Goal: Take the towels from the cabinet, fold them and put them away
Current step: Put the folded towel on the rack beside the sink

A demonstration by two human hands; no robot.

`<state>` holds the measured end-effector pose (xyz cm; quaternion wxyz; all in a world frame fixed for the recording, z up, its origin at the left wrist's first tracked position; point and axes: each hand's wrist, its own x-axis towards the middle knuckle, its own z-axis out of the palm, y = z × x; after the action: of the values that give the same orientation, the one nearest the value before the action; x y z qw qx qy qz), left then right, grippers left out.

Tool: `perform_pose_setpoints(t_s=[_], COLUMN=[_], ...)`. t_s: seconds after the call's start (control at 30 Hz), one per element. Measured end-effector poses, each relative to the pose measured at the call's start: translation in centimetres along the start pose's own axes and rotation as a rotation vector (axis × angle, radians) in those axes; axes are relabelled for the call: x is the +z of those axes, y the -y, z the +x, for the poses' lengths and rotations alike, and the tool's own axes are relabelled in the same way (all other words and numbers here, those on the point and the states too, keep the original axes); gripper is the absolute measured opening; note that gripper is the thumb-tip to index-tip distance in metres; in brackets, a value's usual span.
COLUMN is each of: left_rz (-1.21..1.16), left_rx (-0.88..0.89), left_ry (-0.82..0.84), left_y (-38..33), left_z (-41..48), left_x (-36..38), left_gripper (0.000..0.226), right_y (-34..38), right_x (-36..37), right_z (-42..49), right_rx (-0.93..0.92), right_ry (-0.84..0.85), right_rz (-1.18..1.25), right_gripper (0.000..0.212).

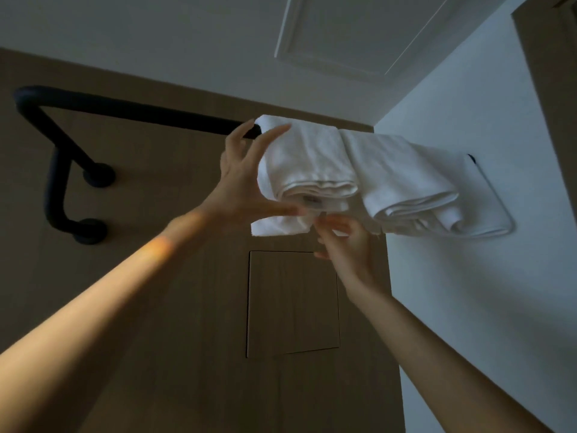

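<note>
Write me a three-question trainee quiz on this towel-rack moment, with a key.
1. True or false: two folded white towels sit side by side on the black rack.
2. Which towel does the left hand grip? A. the left towel B. the right towel
3. Fill in: the right hand reaches the left towel from ____.

Key: 1 true; 2 A; 3 below, its fingers at the towel's lower folds.
</note>
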<state>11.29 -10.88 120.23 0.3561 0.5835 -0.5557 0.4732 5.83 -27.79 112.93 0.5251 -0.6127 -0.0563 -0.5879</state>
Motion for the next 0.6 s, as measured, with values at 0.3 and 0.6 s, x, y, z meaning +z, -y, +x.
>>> perform_pose_setpoints(t_s=[0.3,0.6], left_rz=[0.431,0.281], left_rx=[0.299,0.228], left_ry=[0.084,-0.013], left_y=[1.6,2.0], left_z=[2.1,2.9], left_x=[-1.1,-0.8], left_gripper=[0.048,0.039], right_y=[0.3,-0.8], right_x=[3.2,2.4], right_z=[1.1,1.8], right_rx=[0.124,0.331], right_ry=[0.062,-0.095], right_rz=[0.035,0.236], right_gripper=[0.046,0.013])
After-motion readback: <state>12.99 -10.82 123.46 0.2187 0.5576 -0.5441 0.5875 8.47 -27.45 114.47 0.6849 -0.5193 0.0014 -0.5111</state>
